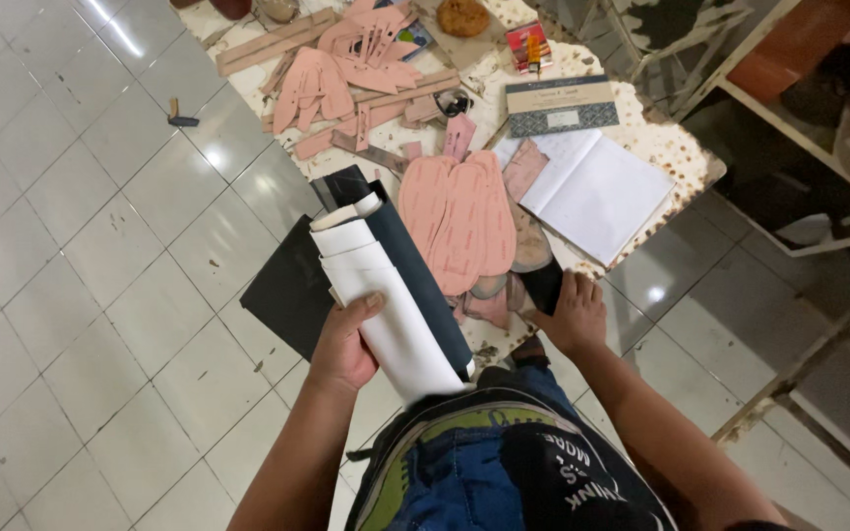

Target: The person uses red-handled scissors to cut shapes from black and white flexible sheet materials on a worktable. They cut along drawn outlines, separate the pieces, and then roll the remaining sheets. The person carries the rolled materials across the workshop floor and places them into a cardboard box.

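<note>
Rolls [386,295] of white and dark sheet sit at the middle of the frame, with the left hand [344,344] wrapped around them, thumb on top. Just right, the right hand [571,317] pinches a black piece [543,285] at the table [686,162] edge. Pink cutouts [459,221] lie beside it. Further up rest an open white notebook [597,192], a grey flat box [561,105] and a small red pack [528,44].

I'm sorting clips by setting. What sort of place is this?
Likely a small shoemaking or leather workshop: pink cut patterns on a worn table, a roll of sheet material in the left hand.
</note>
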